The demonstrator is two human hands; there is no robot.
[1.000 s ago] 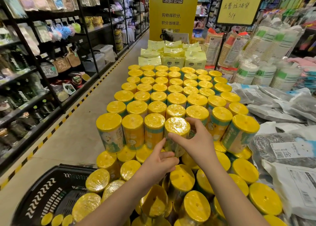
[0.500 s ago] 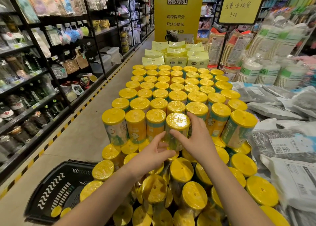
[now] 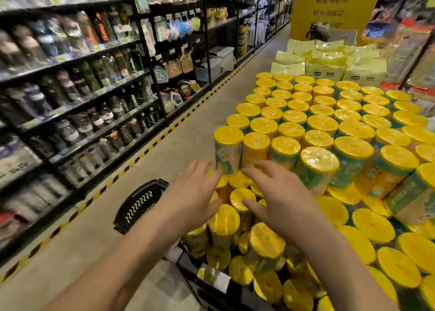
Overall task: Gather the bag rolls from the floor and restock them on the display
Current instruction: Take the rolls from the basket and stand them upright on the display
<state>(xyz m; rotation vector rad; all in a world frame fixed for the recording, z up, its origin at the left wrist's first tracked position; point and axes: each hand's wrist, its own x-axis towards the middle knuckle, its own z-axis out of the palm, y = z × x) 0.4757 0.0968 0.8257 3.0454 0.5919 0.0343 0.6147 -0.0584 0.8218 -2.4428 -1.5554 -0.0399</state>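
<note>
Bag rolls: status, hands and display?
Left hand and right hand open, empty. Bag rolls upright on display. Basket on floor, left. Nothing blocking.

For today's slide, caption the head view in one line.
Both open hands hover over yellow-capped bag rolls.

Your bag rolls (image 3: 255, 146) are shrink-wrapped in glossy clear film, yellow tops glinting. The basket (image 3: 138, 204) looks like matt black plastic. The floor (image 3: 94, 240) is smooth and dull. The shelving (image 3: 146, 51) is black-painted metal, and the packs (image 3: 324, 70) behind are shiny plastic.
</note>
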